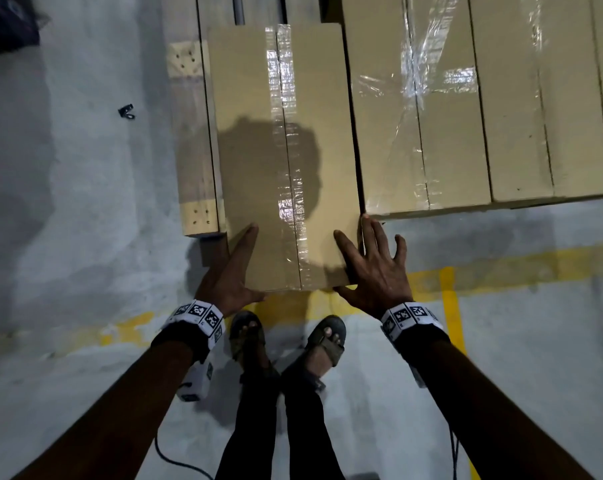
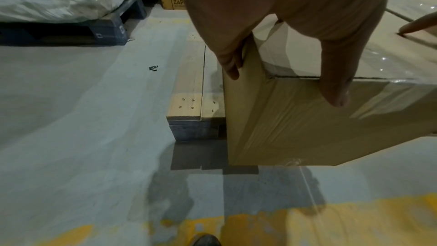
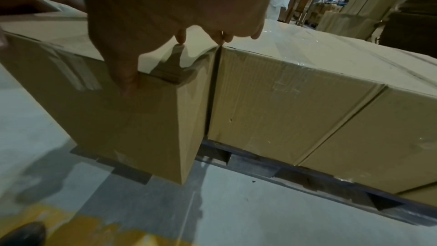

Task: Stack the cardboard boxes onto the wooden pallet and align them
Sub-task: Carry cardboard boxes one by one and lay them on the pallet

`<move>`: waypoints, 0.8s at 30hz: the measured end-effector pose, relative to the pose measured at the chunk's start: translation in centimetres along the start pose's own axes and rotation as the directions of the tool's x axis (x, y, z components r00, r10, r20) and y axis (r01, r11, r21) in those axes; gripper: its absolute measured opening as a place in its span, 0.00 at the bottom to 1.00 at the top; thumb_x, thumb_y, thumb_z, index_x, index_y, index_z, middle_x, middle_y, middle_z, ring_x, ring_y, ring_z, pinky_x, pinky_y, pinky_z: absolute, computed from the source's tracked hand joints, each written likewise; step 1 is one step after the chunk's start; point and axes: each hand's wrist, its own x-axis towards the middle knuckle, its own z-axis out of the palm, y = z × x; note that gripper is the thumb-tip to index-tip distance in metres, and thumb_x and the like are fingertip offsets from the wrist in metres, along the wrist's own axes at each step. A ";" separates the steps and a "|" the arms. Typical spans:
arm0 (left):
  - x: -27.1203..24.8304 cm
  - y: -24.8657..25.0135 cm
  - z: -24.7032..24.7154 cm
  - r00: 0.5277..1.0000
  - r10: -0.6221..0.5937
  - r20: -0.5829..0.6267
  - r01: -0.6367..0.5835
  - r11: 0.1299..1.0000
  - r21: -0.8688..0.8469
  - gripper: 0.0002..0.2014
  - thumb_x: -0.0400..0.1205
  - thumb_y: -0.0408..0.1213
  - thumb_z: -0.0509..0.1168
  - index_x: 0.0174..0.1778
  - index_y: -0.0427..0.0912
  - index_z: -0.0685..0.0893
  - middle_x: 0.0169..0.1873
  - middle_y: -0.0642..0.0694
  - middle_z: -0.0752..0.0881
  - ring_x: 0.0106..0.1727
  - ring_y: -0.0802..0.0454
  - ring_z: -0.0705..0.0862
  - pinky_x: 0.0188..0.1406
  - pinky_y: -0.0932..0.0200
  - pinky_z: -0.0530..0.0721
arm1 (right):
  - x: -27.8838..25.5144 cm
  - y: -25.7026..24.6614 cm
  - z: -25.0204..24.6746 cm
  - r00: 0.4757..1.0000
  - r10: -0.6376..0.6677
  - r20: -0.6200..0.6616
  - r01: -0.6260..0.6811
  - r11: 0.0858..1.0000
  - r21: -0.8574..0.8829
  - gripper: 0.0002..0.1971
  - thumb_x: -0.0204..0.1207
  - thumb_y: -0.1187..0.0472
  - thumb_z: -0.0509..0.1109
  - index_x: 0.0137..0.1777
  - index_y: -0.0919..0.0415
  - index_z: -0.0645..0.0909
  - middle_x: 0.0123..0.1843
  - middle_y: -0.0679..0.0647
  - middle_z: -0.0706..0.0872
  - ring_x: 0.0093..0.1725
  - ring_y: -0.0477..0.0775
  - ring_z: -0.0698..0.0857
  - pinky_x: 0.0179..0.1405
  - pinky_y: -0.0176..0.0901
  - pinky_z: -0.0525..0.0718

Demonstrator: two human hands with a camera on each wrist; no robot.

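At the far left a strip of the wooden pallet (image 1: 196,140) lies bare beside the cardboard box (image 1: 286,161) now being placed. This box sits partly on the pallet with its near end overhanging toward the person, well proud of the row to its right. The left hand (image 1: 232,275) grips the box's near left corner, fingers down the side and thumb over the front edge; the right hand (image 1: 372,268) lies spread on the near right corner, thumb hooked over the front face, fingers straight along the seam. To the right, the stacked boxes (image 1: 483,109) (some under clear film) already stand flush on the pallet. My judgement: most of this layer is done; what remains is pushing this box forward until its front lines up with its neighbours.
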 end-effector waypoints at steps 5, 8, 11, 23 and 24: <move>1.5 -0.2 0.3 1.000 0.007 -0.030 -0.007 1.000 -0.009 0.72 0.62 0.47 0.90 0.90 0.67 0.42 0.91 0.52 0.49 0.91 0.49 0.48 0.85 0.48 0.58 | 1.3 0.7 -0.7 0.998 0.004 0.056 -0.003 1.000 -0.019 0.58 0.64 0.30 0.79 0.91 0.44 0.54 0.93 0.66 0.46 0.91 0.68 0.48 0.81 0.80 0.49; 2.1 -0.3 0.1 0.999 0.001 -0.045 -0.002 1.000 -0.020 0.73 0.60 0.48 0.91 0.88 0.72 0.41 0.91 0.53 0.50 0.91 0.48 0.51 0.86 0.44 0.60 | 1.8 1.0 -1.3 0.996 -0.001 0.085 0.003 1.000 -0.016 0.58 0.67 0.34 0.80 0.91 0.43 0.50 0.93 0.66 0.41 0.92 0.67 0.44 0.82 0.79 0.47; 2.5 -0.3 -0.2 0.999 0.005 -0.049 -0.005 1.000 -0.011 0.74 0.59 0.48 0.91 0.89 0.71 0.42 0.91 0.54 0.51 0.91 0.47 0.51 0.87 0.42 0.61 | 2.3 1.1 -1.5 0.997 -0.005 0.072 0.007 1.000 -0.027 0.60 0.65 0.39 0.85 0.91 0.44 0.52 0.93 0.65 0.43 0.92 0.67 0.47 0.82 0.79 0.52; 4.8 1.9 -2.8 0.999 0.023 -0.041 -0.021 0.999 0.042 0.72 0.61 0.47 0.90 0.93 0.54 0.45 0.91 0.56 0.50 0.90 0.47 0.50 0.85 0.54 0.50 | 4.4 2.6 -2.1 0.998 -0.037 -0.041 0.036 0.999 -0.029 0.54 0.57 0.52 0.88 0.85 0.51 0.68 0.84 0.63 0.69 0.75 0.68 0.74 0.66 0.67 0.77; 4.8 2.2 -3.3 0.999 0.017 -0.045 -0.016 1.000 0.024 0.72 0.61 0.46 0.90 0.93 0.54 0.46 0.91 0.55 0.51 0.90 0.47 0.51 0.86 0.52 0.52 | 4.7 2.8 -2.3 0.998 -0.045 -0.045 0.044 0.999 -0.029 0.53 0.57 0.51 0.88 0.84 0.51 0.68 0.82 0.63 0.70 0.73 0.68 0.75 0.62 0.65 0.79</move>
